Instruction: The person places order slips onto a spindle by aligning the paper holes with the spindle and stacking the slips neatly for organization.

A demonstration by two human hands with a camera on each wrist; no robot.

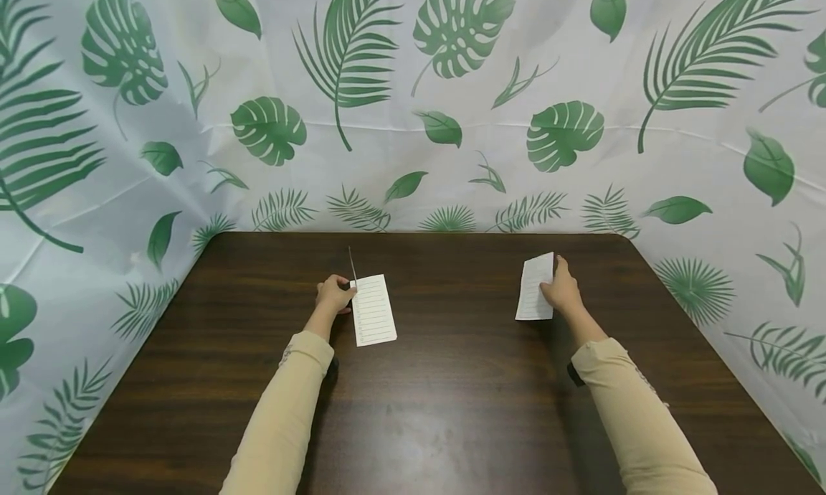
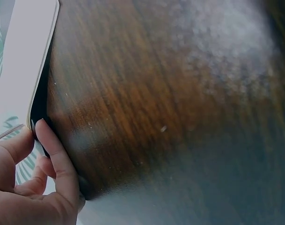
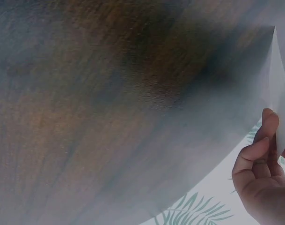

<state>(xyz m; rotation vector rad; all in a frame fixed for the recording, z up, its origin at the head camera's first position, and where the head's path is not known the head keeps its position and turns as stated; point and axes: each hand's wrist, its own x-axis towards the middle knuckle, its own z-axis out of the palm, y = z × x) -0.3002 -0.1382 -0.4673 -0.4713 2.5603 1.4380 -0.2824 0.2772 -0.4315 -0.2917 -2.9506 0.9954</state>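
Your table [image 1: 452,409] is dark brown wood grain. The notepad [image 1: 373,310] near its far left edge is white with grey ruled lines. The loose sheet [image 1: 534,287] is white (faint lines). Your sleeves [image 1: 284,423] are beige. The backdrop [image 1: 413,86] is white with green leaf print.

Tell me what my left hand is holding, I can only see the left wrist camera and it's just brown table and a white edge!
Observer: Your left hand grips a lined notepad by its left edge.
Operator: Is it flat on the table?
Observer: From the head view it looks flat on the dark wooden table, lined side up.
Operator: What's my other hand doing?
Observer: Your right hand pinches a separate paper sheet, far to the right of the notepad.
Operator: What's behind the table?
Observer: A white backdrop printed with green leaves.
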